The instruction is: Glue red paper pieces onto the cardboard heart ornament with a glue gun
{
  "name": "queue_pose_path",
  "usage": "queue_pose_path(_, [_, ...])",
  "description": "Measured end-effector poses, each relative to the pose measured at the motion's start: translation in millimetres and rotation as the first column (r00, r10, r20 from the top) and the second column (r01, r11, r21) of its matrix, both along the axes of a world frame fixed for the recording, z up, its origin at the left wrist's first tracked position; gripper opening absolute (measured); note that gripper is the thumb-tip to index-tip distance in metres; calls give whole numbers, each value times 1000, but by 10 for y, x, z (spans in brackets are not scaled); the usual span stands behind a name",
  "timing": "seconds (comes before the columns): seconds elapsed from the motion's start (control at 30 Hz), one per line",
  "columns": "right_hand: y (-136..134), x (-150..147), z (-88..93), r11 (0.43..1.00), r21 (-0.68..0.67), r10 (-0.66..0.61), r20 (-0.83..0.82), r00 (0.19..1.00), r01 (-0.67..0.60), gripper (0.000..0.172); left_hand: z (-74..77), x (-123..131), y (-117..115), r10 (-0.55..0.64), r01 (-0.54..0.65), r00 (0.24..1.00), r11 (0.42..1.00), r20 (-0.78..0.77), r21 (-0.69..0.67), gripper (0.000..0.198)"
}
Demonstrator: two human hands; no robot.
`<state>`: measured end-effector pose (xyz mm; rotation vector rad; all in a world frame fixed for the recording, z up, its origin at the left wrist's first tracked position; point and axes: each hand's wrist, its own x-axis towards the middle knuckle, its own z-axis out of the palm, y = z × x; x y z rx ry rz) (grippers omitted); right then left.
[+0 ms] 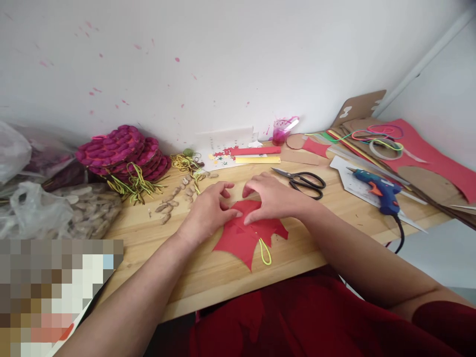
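Observation:
A red spiky cut-out (238,240), like paper or felt, lies flat on the wooden table (178,292). From its near side a yellow-green cord loop (265,253) sticks out. My left hand (210,210) rests at the cut-out's left, its thumb on the red surface and its fingers curved apart from the thumb. Over the right part is my right hand (275,198), also curved, with a gap between thumb and fingers. The hands face each other and partly cover the far edge. Black-handled scissors (308,184) lie just beyond my right hand.
A blue glue gun (383,191) lies right, its cable over the table edge. Loose peanuts (169,204), stacked magenta peanut discs (115,148) and a bag of peanuts (89,210) are left. A pink-stained cup (280,131) stands by the wall; red sheet (442,158) lies far right.

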<state>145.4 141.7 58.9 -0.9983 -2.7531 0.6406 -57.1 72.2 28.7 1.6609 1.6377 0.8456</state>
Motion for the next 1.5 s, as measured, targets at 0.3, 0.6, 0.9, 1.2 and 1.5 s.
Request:
queue_pose_path(0.3, [-60,-27,55,999,-51,-17,46,999,20,56,33,16,-36,-38,43,996,997,86,-58,63])
queue_pose_path(0.6, [26,68,128,953,-248,-272,-461,845,172,45,231,-26,-38,4,-22,942,998,334,52,50])
queue_pose_path(0.9, [225,128,60,814,-505,-580,-681,447,288,57,249,4,-161,279,-44,949,580,-148,813,33])
queue_pose_path(1.2, [53,45,117,435,-867,-534,-467,704,-245,60,166,-103,-205,155,395,850,446,-503,804,63])
queue_pose_path(1.5, [122,64,86,623,-769,-648,-608,458,-140,37,176,14,-84,196,-208,974,592,112,779,91])
